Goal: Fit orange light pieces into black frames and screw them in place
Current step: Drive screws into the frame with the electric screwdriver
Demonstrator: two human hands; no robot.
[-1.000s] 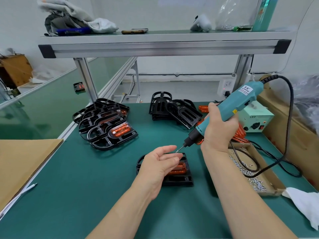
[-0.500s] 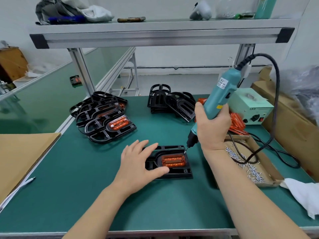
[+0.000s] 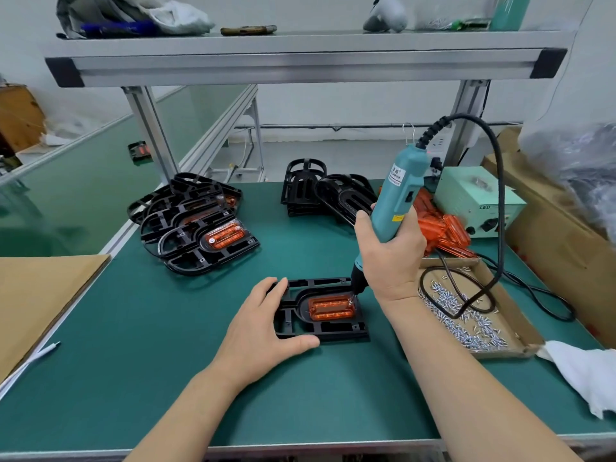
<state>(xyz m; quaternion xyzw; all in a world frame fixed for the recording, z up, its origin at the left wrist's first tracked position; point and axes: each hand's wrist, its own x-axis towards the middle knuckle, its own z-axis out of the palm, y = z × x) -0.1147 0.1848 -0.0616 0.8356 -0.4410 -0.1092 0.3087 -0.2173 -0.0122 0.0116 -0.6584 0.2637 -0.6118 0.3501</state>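
Two hands on one job, single head view. Left hand (image 3: 263,325) lies low on the worktop (image 3: 133,328), fingers spread wide at the left end of the black frame (image 3: 340,333), thumb against its front rail, fingertips at its back corner. Judged: bracing it so driver torque cannot spin it. Frame sits mid-worktop, somewhat nearer the front edge, with the orange light piece (image 3: 330,308) seated in its oval opening. Right hand (image 3: 390,261) is wrapped round the teal electric screwdriver (image 3: 396,198), held near upright, bit down on the right end of the orange piece; whether a screw is at the tip is too small to tell. Upright hold judged to keep the bit square. Cardboard tray (image 3: 515,306) of loose screws (image 3: 473,328) sits at the right edge, just beside the driving arm, for short reach. Spare orange pieces (image 3: 443,231) and empty frames (image 3: 320,195) lie along the back edge; fitted frames (image 3: 200,235) are stacked toward the back-left corner, apart from the stock. Step in hand: screwing the right end
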